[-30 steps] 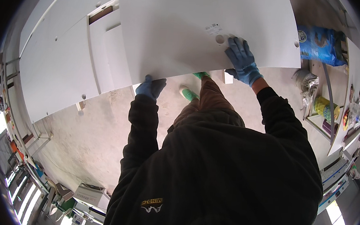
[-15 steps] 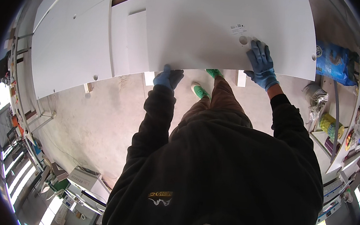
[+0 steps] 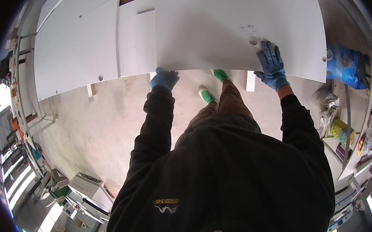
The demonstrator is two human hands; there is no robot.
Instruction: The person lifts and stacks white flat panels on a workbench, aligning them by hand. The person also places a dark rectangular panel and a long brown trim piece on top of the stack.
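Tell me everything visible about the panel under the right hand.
The white panel is smooth, broad, perhaps laminated board, with a printed label and two round recesses or holes. It looks level, its far end out of view. The gloved right hand rests on it; the gloved left hand is at its near-left corner, contact unclear.

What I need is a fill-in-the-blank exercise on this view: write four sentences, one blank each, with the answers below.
1. In colour, the gloves on both hands are ____.
2. The left hand is at the near ____ corner of the labelled white panel.
3. The blue bag lies off that panel's ____ side.
4. In colour, the shoes are mainly ____.

Missing words: blue; left; right; green.
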